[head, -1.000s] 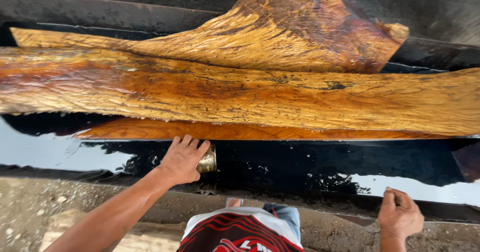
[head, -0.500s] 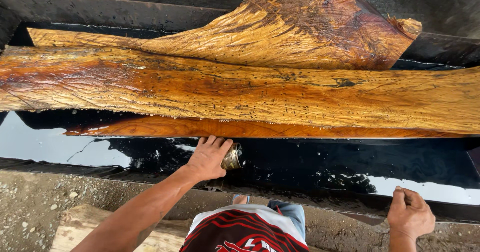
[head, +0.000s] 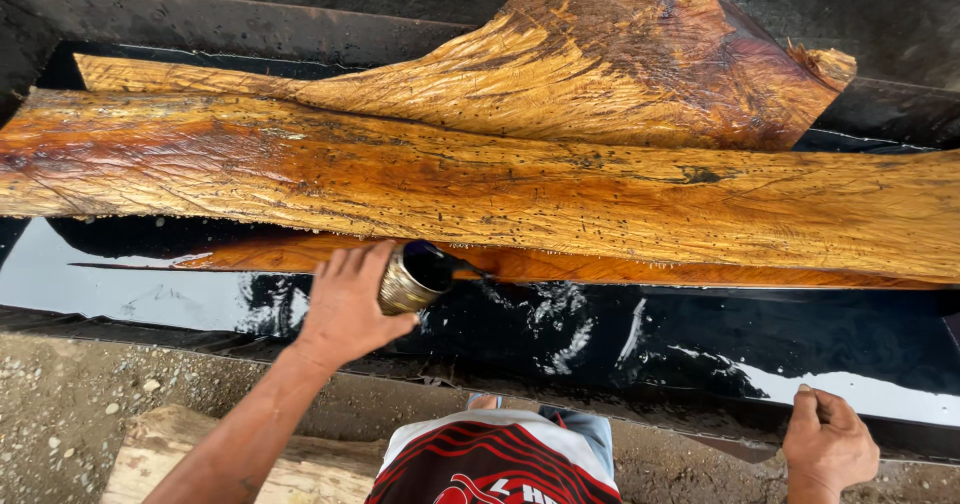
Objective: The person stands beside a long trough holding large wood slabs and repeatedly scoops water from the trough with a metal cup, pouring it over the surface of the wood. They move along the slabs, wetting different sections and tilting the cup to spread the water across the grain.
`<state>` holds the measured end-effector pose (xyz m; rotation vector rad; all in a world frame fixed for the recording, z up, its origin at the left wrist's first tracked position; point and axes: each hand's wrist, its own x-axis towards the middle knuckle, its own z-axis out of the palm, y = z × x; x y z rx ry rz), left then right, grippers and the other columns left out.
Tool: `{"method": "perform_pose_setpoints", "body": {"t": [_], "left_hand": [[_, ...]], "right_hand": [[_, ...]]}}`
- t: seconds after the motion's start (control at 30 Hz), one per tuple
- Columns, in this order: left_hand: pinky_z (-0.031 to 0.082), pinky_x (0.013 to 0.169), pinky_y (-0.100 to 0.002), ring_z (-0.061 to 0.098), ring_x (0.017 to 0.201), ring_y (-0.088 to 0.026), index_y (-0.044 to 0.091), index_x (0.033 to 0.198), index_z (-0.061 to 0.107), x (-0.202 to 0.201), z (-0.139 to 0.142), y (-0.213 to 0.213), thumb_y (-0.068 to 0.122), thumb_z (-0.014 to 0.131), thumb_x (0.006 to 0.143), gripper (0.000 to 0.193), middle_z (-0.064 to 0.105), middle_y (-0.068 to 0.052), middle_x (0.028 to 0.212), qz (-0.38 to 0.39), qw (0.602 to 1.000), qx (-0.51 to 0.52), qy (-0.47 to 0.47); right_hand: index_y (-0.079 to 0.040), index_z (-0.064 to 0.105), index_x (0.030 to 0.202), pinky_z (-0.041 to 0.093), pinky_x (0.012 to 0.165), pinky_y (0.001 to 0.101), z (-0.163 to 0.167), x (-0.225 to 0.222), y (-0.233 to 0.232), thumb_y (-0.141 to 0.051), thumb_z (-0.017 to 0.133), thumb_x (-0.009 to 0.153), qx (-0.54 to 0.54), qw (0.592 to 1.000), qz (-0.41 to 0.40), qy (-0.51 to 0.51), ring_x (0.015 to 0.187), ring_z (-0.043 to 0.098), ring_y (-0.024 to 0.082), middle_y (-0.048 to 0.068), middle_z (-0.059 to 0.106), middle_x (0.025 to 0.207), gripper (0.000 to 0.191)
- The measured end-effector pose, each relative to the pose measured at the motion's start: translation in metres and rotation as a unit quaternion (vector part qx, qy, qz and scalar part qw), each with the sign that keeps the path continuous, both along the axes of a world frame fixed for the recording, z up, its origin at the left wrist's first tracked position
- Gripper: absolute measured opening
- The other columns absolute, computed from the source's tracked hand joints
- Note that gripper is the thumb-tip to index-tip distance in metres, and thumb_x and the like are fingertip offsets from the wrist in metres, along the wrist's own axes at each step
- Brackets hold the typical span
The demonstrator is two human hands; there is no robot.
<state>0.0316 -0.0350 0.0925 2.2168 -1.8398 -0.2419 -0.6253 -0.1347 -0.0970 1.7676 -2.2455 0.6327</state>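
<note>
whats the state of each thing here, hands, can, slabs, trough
left hand: gripping the can
can: tilted, dark liquid running from its mouth
right hand: resting on the trough rim
wood slabs: wet, glossy, lying across the trough
trough: holds dark, reflective liquid

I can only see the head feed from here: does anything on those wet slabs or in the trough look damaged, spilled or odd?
Small dark holes pepper the long slab, thickest along its lower edge, and it has a dark knot at right. The upper slab ends in a splintered tip. The left hand tips a small can, dark liquid trickling into the trough. No spill outside shows.
</note>
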Motion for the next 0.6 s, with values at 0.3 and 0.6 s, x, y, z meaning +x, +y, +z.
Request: {"method": "perform_pose_setpoints", "body": {"t": [0.3,0.6], "left_hand": [[0.042,0.099,-0.052,0.054,0.117,-0.037,0.01,0.138,0.052,0.057,0.026,0.025,0.045,0.089,0.053,0.099,0.063,-0.016,0.125,0.046,0.99,-0.081,-0.107],[0.042,0.099,-0.051,0.055,0.117,-0.035,0.011,0.138,0.052,0.07,0.041,0.025,0.042,0.09,0.051,0.1,0.063,-0.014,0.125,0.045,0.989,-0.048,-0.13]], "right_hand": [[-0.02,0.083,0.103,0.052,0.072,0.0287,-0.004,-0.003,0.001,-0.032,0.072,0.098,-0.009,1.0,0.005,-0.007,0.073,0.068,0.014,-0.004,0.073,0.08,0.017],[-0.011,0.082,0.107,0.06,0.084,0.0349,0.004,-0.004,0.007,-0.031,0.074,0.107,0.037,0.998,0.037,-0.036,0.085,0.075,0.022,0.009,0.073,0.081,0.022]]}}
